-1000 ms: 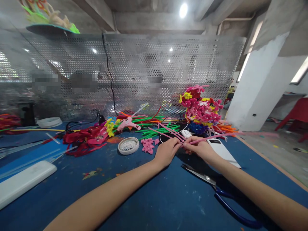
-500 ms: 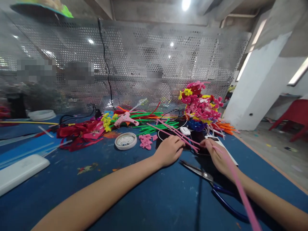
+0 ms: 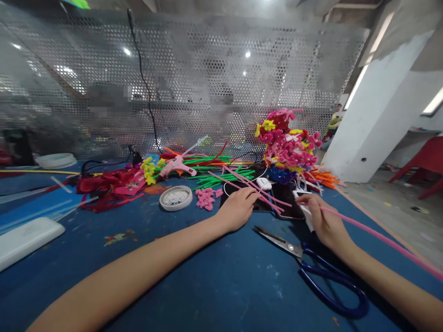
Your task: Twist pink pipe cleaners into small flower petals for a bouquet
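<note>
My left hand (image 3: 238,210) is closed over a few pink pipe cleaners (image 3: 270,199), its fingertips around their middle. Their ends stick out on both sides, above a dark phone (image 3: 287,212). Between thumb and fingers, my right hand (image 3: 327,220) pinches a single long pink pipe cleaner (image 3: 377,234), which stretches off to the right edge. Blue-handled scissors (image 3: 294,251) lie on the table below both hands, blades slightly apart. Left of my left hand is a small pile of pink pipe-cleaner pieces (image 3: 205,199).
A dish of white beads (image 3: 176,198), a pink glue gun (image 3: 178,167) and green pipe cleaners (image 3: 228,179) lie behind. A colourful pipe-cleaner flower bunch (image 3: 290,147) stands back right. Red ribbons (image 3: 107,190) and a white case (image 3: 29,240) are left. A perforated metal panel (image 3: 194,92) closes the back.
My right hand has moved right, away from the bundle, and its pipe cleaner has swung out to the right. My left hand stays at the pink bundle. The view has shifted slightly.
</note>
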Available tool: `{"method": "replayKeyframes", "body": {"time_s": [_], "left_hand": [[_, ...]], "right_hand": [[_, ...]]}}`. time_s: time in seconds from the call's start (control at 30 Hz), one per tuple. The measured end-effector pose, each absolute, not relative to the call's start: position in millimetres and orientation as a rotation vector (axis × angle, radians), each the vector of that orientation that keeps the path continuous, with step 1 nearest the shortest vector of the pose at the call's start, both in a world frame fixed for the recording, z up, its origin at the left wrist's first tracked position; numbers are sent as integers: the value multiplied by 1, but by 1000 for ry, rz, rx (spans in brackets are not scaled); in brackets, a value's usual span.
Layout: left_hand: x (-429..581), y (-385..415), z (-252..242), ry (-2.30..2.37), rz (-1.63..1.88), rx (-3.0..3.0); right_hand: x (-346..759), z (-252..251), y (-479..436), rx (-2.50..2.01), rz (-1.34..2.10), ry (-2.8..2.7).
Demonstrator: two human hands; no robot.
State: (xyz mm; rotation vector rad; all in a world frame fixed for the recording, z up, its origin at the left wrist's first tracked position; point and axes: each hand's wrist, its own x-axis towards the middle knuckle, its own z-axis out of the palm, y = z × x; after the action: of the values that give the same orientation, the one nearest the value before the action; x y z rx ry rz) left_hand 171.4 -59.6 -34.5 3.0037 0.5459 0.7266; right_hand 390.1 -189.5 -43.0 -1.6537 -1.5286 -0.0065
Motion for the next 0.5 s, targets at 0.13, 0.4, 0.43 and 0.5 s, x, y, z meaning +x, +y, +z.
{"method": "replayKeyframes", "body": {"time_s": [0.13,0.4,0.43,0.5], "left_hand": [[186,-50,-29,517,687,3044],[227,-34,-8,195,310,3255],[227,-32,-6,184,299,3255],[223,-28,-4,151,286,3247]], "right_hand": [[389,-43,-185,-1692,25,-1608],[392,-45,-179,-1704,92,-1686],[392,-45,-179,-1700,92,-1702],[392,-45,-178,-1688,92,-1721]]}}
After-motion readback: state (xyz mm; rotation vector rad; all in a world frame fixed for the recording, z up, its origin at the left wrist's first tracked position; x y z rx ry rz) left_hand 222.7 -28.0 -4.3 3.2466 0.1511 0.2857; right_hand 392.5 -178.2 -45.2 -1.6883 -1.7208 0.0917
